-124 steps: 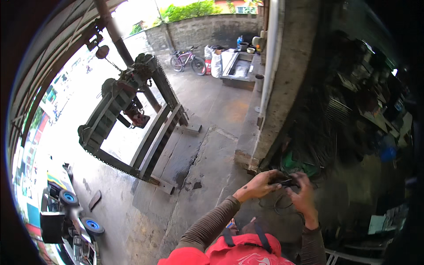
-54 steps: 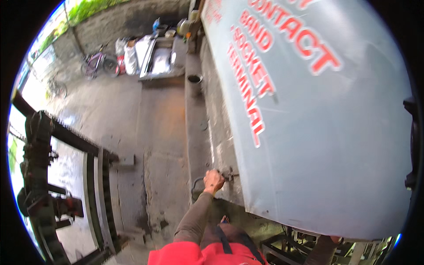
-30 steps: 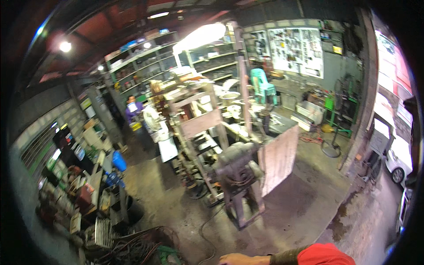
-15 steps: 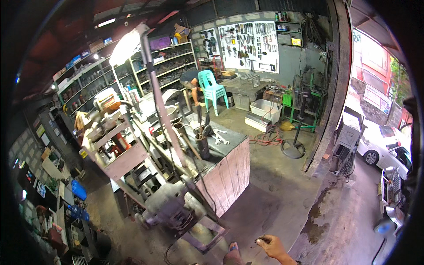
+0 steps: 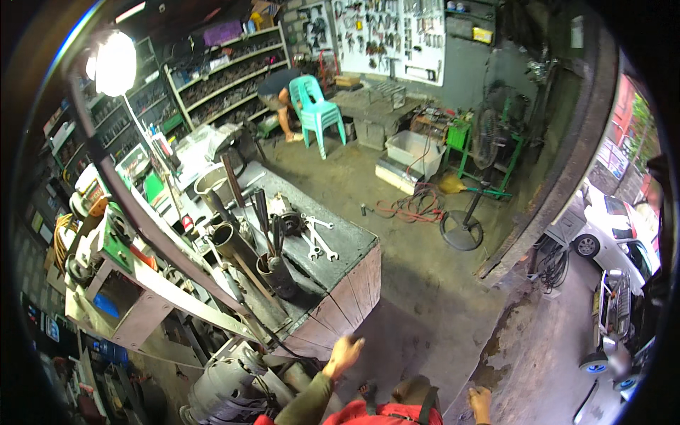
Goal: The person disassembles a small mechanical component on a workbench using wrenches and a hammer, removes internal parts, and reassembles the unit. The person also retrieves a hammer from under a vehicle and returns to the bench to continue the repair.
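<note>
My left hand (image 5: 343, 355) is raised at the lower middle beside the workbench's pale front (image 5: 343, 294), fingers apart and loosely bent, holding nothing visible. My right hand (image 5: 479, 401) is at the bottom right over the floor, fingers curled; what they hold, if anything, is too small to make out. On the dark bench top (image 5: 340, 255) lie several open-end wrenches (image 5: 318, 241), near metal cylinders (image 5: 276, 282) with long tools standing in them. A grey machine (image 5: 230, 386) stands left of my left arm.
A co-worker (image 5: 278, 95) bends beside stacked teal chairs (image 5: 315, 113). A pedestal fan (image 5: 464, 225), red hoses (image 5: 404, 209) and plastic bins (image 5: 411, 159) stand or lie beyond the bench. A pillar (image 5: 538, 198) borders the driveway with a white car (image 5: 609, 241). A tool board (image 5: 382, 39) hangs behind.
My view has swung from the yard and grey panel into the workshop and moved nearer the bench. My left hand has risen into view; my right hand has shifted rightward in the picture.
</note>
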Available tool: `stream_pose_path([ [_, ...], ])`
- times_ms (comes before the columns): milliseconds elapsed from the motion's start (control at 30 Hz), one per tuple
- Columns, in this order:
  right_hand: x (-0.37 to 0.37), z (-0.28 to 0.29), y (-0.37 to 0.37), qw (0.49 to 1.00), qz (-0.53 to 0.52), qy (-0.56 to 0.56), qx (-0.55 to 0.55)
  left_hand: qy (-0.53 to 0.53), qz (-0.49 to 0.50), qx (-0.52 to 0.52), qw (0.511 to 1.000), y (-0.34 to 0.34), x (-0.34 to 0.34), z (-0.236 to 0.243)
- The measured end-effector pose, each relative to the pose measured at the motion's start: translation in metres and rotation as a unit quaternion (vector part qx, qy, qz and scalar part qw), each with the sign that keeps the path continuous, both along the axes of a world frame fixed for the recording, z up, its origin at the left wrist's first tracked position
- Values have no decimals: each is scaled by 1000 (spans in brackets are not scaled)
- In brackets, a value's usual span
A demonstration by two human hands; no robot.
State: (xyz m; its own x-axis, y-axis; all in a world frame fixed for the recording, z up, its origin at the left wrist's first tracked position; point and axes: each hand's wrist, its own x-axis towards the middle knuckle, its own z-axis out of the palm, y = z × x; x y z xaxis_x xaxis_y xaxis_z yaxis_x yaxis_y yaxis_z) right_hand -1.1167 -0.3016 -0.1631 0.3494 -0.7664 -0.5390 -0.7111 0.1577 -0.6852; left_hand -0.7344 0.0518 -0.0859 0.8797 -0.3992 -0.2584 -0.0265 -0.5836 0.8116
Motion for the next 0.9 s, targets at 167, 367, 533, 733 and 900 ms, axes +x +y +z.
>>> stream_pose_path([
  [167, 11, -65, -67, 981, -135, 42, 130, 22, -22, -59, 998, -110, 111, 26],
  [367, 158, -60, -192, 971, 7, 133, 197, 8, 60, -45, 997, -194, 172, 38],
  [533, 346, -60, -367, 972, 180, 105, 111, -36, 175, -54, 982, -208, 229, 82],
  [733, 708, -13, -482, 961, 252, -117, -7, -102, 492, -93, 860, -178, 298, 88],
  [900, 864, 41, -441, 927, 349, -141, -4, -160, 665, -172, 709, -153, 374, 73],
])
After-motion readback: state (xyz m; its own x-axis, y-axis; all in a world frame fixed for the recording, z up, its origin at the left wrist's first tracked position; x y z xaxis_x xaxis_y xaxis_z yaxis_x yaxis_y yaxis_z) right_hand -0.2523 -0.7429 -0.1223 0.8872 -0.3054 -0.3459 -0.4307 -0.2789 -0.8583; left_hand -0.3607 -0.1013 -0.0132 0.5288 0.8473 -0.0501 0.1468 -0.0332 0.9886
